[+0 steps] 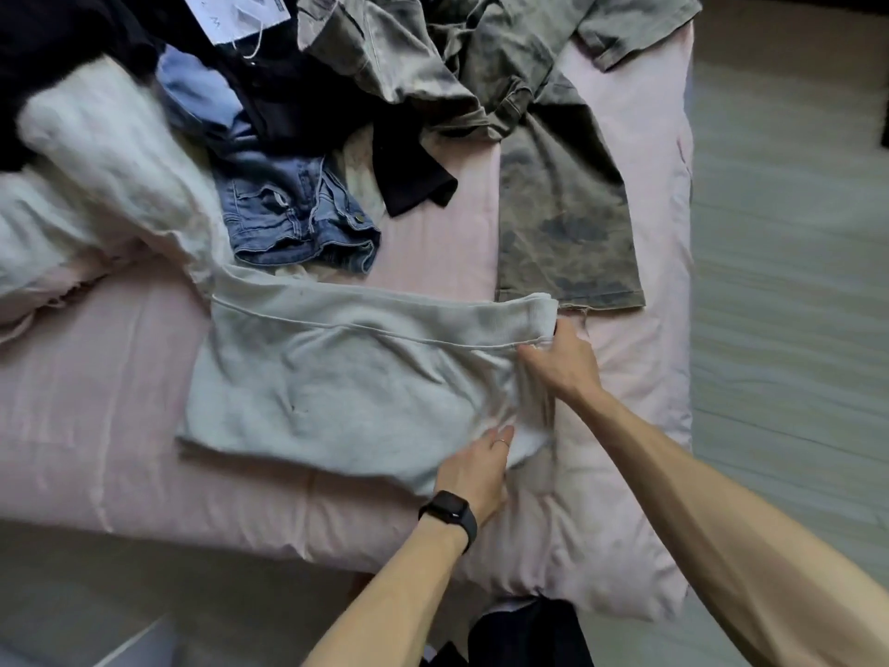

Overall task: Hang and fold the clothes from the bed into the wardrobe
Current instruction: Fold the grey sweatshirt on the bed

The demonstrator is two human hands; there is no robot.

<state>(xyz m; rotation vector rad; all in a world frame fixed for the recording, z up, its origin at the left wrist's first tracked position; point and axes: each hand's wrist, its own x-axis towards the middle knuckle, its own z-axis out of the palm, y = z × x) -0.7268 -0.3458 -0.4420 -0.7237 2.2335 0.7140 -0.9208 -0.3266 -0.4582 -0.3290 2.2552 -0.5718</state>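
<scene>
Sweatshirt (336, 392), pale grey, rumpled; right grip (563, 365) tight on hem (500, 320), left grip (474, 469) flat-fingered.

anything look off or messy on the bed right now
Mostly an unsorted heap: the jeans lie crumpled beside a black garment that has a white paper tag on it. The grey sweatshirt lies flat.

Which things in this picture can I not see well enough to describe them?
Head view only.
1. The paper tag: print too small and blurred to read.
2. The black garment: cut off by the top and left edges; its type is unclear.
3. The left hand: fingertips sit in a fold of the grey sweatshirt; gripping or only pressing, I cannot tell.
4. The wardrobe: outside the frame.
</scene>
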